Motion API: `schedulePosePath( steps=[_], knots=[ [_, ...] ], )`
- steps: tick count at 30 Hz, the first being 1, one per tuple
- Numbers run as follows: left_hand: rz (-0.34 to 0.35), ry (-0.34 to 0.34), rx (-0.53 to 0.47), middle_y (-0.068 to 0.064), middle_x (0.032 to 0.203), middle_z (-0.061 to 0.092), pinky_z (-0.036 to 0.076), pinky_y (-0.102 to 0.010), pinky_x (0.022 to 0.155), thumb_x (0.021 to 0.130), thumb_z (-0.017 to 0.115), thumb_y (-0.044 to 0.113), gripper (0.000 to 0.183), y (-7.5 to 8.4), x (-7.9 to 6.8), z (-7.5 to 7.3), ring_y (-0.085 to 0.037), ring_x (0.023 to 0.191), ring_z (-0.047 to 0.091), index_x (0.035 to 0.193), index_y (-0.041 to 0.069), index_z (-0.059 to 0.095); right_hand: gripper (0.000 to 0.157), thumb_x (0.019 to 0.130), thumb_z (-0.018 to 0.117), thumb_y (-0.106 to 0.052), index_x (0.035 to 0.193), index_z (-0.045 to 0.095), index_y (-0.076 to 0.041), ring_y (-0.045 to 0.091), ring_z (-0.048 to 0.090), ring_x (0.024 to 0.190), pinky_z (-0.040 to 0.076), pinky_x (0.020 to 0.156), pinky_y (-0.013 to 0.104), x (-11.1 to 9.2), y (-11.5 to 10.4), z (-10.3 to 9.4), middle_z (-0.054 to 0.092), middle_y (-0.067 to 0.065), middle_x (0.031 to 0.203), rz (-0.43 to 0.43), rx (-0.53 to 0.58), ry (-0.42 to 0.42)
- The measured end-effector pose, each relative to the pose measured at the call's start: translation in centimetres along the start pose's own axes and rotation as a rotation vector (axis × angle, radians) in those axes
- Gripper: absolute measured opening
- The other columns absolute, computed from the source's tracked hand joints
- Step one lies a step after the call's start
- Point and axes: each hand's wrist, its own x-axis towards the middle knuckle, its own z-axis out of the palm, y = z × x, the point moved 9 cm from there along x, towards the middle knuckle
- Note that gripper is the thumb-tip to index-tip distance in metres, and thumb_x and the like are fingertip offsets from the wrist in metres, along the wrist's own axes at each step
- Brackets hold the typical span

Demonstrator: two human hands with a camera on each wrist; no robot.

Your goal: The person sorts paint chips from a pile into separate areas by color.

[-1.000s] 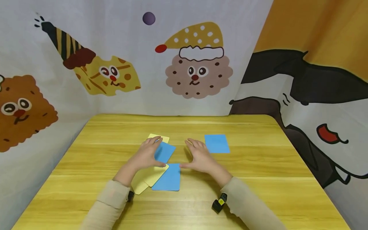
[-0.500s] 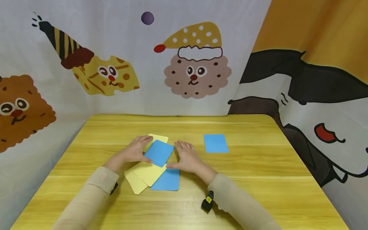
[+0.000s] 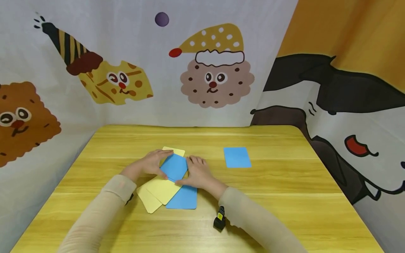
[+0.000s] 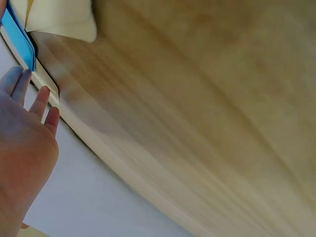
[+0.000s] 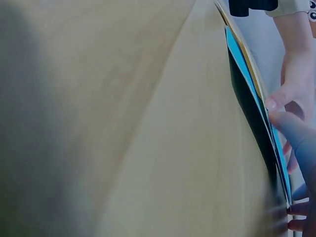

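Framing blue card [image 3: 174, 167] from opposite sides | left hand [image 3: 150, 162]: fingers spread wide | right hand [image 3: 200, 174]: thumb and fingers apart

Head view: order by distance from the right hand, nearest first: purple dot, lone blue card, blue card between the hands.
1. Blue card between the left hand and right hand: immediately to the right hand's left.
2. Lone blue card: on the table, to the right.
3. Purple dot: high on the backdrop, behind the table.
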Motion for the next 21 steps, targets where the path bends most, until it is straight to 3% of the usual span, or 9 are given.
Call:
schedulePosePath(
  steps=[10,21],
  knots=[
    [-0.043,-0.020,0.011,-0.014,0.148,0.036,0.025,-0.061,0.103,0.063,0.085,0.051,0.107,-0.65,0.50,0.51,-0.041,0.135,0.027,0.147,0.006,0.037,0.104,0.074,0.065,-0.068,0.147,0.035,-0.001,0.031,0.034,0.130,0.023,0.107,0.048,0.24,-0.58,0.02,0.039,0.014,0.142,-0.027,0.037,0.022],
    [0.017,0.052,0.061,-0.015,0.145,0.040,0.027,-0.059,0.103,0.063,0.083,0.055,0.106,0.30,0.05,0.20,-0.040,0.132,0.032,0.145,0.002,0.040,0.102,0.075,0.068,-0.063,0.147,0.034,0.001,0.030,0.032,0.132,0.023,0.109,0.045,0.15,-0.28,-0.58,0.038,0.016,0.142,-0.089,0.075,0.043]
  ],
)
